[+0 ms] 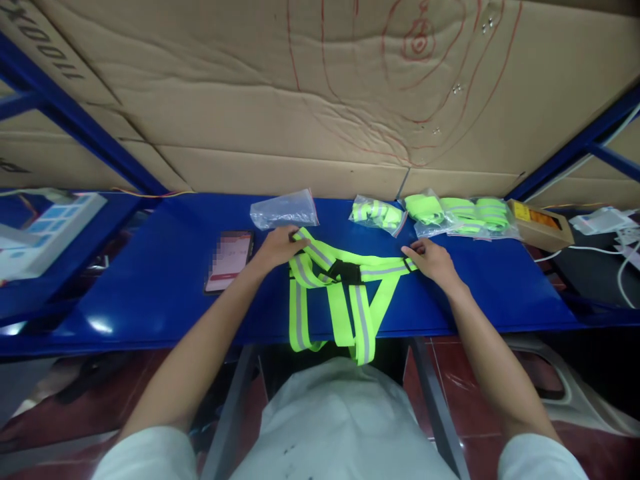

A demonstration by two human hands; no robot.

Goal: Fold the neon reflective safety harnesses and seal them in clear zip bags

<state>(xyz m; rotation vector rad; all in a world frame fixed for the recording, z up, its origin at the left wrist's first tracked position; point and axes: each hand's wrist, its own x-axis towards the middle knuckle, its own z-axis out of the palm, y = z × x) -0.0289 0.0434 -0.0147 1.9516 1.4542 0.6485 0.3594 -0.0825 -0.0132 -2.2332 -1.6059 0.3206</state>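
Note:
A neon yellow reflective strap harness point(345, 293) with grey stripes and a black buckle lies on the blue table point(150, 293), its loops hanging over the front edge. My left hand point(278, 247) pinches the harness's left end, fingers closed on the strap. My right hand point(433, 260) grips the right end of the horizontal strap. The strap is stretched between both hands.
A phone point(229, 260) lies left of my left hand. An empty clear plastic bag point(284, 209) sits behind it. Bagged neon harnesses point(463, 216) lie at the back right beside a small cardboard box point(541, 225). Large cardboard sheets stand behind the table.

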